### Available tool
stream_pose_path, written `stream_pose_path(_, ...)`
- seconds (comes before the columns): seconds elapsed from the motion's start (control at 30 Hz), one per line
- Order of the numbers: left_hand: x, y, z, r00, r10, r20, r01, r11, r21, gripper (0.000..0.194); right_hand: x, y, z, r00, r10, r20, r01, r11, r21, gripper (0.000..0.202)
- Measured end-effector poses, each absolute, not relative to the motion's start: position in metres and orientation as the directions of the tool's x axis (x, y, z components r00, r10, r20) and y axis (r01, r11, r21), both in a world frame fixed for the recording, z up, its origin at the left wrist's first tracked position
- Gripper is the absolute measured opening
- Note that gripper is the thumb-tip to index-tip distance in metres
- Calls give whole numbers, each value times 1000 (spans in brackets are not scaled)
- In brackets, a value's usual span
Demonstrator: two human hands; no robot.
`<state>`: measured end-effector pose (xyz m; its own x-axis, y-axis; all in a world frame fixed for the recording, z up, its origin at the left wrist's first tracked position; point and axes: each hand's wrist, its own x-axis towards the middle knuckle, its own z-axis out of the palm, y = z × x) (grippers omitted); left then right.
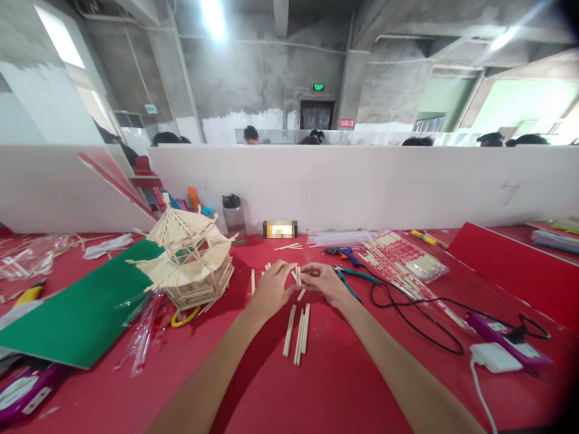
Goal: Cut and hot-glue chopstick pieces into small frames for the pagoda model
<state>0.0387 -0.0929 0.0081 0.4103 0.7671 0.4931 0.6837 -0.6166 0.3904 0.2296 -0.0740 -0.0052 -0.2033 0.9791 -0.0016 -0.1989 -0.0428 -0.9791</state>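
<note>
My left hand [275, 284] is bent around the upper part of a small group of thin wooden sticks [297, 275], its thumb and fingertips closed on their left side. Facing it, my right hand [324, 281] pinches the same sticks from the right. Just below, several longer loose wooden sticks [300, 334] lie lengthwise on the red tabletop [353, 392]. More sticks [253, 281] lie partly hidden beside my left hand. A pagoda-like model made of wooden sticks [190, 265] stands to the left.
Right of my hands lie green-handled pliers [357, 275], a blue glue gun [346, 253] with a black cable, and packs of sticks [407, 259]. A green board [90, 301] lies left. Behind are a bottle [234, 218] and a white partition [362, 187].
</note>
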Motion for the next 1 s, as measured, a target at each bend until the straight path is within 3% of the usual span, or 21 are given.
stream_pose_path(0.77, 41, -95, 10, 409, 794, 449, 736, -578, 351, 44, 227, -74, 0, -184, 983, 10, -48, 1, -999, 34)
stream_pose_path(1.0, 40, -95, 10, 389, 801, 455, 702, -578, 417, 41, 229, -72, 0, -207, 978, 12, -42, 3, -999, 32)
